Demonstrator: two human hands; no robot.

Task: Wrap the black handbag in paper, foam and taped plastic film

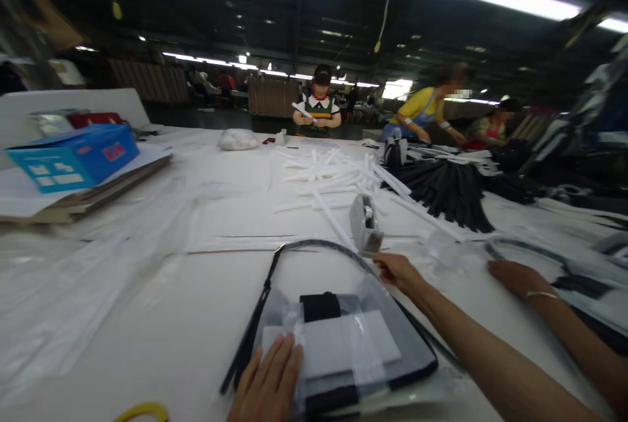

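Note:
A handbag (326, 356) with a dark strap and dark edging lies on the table in front of me, in a clear plastic cover. A white sheet (338, 343) rests on its face, with strips of clear tape (366, 353) across it. My left hand (272, 373) lies flat on the bag's left part, fingers stretched out. Beyond the bag stands a grey tape dispenser (366, 222). At its near end is my right hand (397, 271), thumb and fingers drawn together; whatever is between them is too small to make out.
A co-worker's hand (515, 278) with a bracelet is at another bag on the right. White strips (333, 176) and black strips (446, 190) lie farther back. A blue box (78, 154) sits on boards at left; a yellow ring-shaped object (142, 411) is at the near edge.

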